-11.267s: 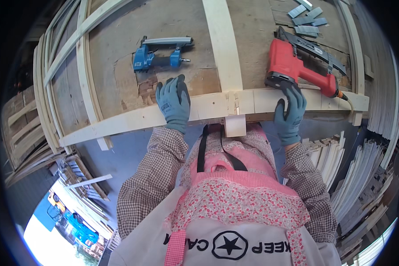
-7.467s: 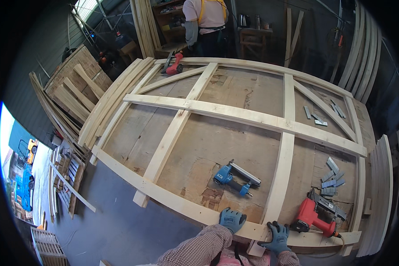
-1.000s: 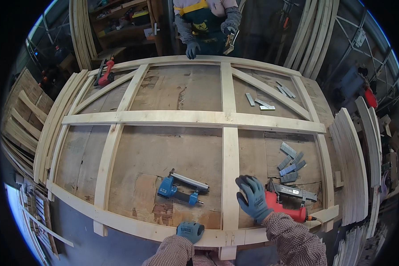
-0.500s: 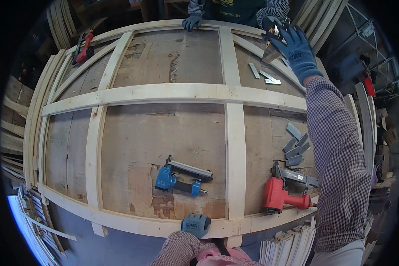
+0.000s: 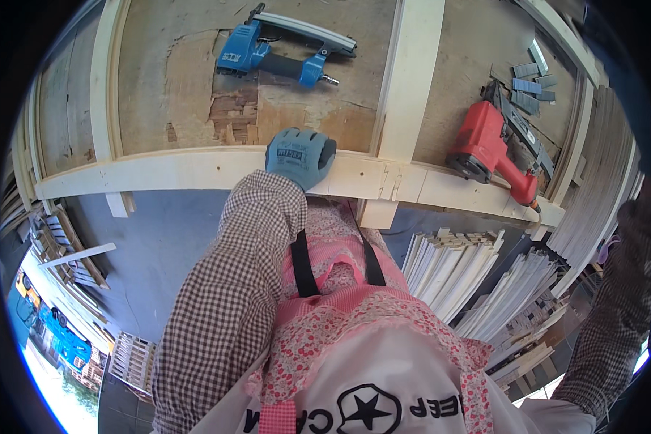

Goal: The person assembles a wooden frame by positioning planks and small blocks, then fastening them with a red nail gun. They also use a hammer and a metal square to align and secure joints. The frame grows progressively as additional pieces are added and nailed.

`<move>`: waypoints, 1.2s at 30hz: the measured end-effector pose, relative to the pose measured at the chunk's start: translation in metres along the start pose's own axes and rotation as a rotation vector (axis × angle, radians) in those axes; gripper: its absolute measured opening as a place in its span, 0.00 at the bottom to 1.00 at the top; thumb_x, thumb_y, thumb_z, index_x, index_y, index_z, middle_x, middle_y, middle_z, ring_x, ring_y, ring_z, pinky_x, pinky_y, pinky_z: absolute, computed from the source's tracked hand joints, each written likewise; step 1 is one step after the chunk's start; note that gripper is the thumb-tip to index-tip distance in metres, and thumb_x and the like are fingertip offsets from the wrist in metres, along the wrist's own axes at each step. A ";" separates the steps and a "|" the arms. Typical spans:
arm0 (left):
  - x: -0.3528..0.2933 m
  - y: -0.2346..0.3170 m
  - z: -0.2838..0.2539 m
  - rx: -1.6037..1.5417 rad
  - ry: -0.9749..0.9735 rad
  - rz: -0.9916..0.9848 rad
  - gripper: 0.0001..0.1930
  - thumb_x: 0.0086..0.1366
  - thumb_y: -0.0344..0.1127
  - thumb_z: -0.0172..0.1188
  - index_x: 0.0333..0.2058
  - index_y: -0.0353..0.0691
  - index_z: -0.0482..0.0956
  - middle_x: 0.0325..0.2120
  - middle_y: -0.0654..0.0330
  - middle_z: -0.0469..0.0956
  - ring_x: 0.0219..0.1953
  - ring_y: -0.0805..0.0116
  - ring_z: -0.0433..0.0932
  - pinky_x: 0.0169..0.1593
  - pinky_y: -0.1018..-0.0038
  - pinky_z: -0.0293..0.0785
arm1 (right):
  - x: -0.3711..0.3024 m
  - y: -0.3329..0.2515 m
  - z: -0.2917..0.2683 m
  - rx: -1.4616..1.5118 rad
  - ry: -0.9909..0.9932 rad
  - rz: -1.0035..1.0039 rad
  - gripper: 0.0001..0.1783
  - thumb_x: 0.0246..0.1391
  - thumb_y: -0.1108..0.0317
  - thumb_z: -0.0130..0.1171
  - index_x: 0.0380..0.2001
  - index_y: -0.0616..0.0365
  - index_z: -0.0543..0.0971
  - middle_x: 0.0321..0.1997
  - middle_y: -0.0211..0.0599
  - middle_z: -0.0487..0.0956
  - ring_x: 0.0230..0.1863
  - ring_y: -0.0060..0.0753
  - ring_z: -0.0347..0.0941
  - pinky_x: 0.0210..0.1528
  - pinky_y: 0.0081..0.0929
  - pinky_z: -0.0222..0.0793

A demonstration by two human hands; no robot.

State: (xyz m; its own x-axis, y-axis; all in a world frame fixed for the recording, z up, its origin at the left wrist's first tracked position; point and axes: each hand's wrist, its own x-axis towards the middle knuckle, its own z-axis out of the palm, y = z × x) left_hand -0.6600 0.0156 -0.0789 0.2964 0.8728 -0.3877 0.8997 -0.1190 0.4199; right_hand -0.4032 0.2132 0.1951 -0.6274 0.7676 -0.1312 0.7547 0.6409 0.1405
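My left hand (image 5: 300, 158), in a blue-grey work glove, is closed over the front wooden rail (image 5: 184, 168) of a pale timber frame; its fingertips are hidden. A blue pneumatic stapler (image 5: 271, 54) lies on its side on the worn board inside the frame, beyond that hand. To the right, a red nail gun (image 5: 481, 141) rests partly across the front rail. My right arm (image 5: 629, 267) reaches up along the right rim in a checked sleeve. Its hand is lost in the dark edge, so what the fingers do cannot be made out.
Several strips of staples or nails (image 5: 532, 87) lie on the board past the red gun. An upright (image 5: 409, 79) meets the front rail. Bundled wooden slats (image 5: 448, 271) stand below at right, with stacked strips (image 5: 597, 173) beside the frame. A pallet (image 5: 132, 362) sits lower left.
The view has tipped down toward my body, so the frame's far side and the other person are out of sight. My right hand has left the far right corner; my left remains on the rail.
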 end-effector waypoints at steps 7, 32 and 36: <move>0.002 0.004 0.000 0.023 -0.024 -0.054 0.14 0.59 0.48 0.50 0.33 0.45 0.76 0.33 0.56 0.78 0.38 0.57 0.75 0.44 0.63 0.69 | -0.140 -0.121 0.111 0.427 -0.439 0.021 0.16 0.46 0.55 0.60 0.34 0.53 0.72 0.26 0.38 0.77 0.29 0.41 0.75 0.30 0.36 0.68; -0.007 0.003 0.014 0.083 0.227 -0.045 0.13 0.57 0.46 0.55 0.36 0.47 0.77 0.33 0.60 0.77 0.39 0.59 0.75 0.44 0.64 0.68 | -0.135 -0.181 0.185 0.429 -0.506 0.289 0.24 0.46 0.47 0.57 0.38 0.54 0.73 0.34 0.46 0.78 0.38 0.46 0.76 0.41 0.38 0.69; -0.006 0.006 0.010 0.080 0.189 -0.056 0.13 0.57 0.47 0.54 0.35 0.47 0.77 0.33 0.60 0.77 0.39 0.59 0.75 0.44 0.64 0.68 | -0.124 -0.170 0.183 0.391 -0.564 0.269 0.26 0.47 0.46 0.55 0.41 0.54 0.70 0.33 0.45 0.79 0.37 0.44 0.77 0.41 0.37 0.70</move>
State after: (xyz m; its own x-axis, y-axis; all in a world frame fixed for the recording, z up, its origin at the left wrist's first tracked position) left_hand -0.6529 0.0052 -0.0827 0.1867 0.9514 -0.2447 0.9380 -0.0986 0.3325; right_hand -0.4179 0.0070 0.0079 -0.2966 0.7079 -0.6410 0.9479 0.2997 -0.1076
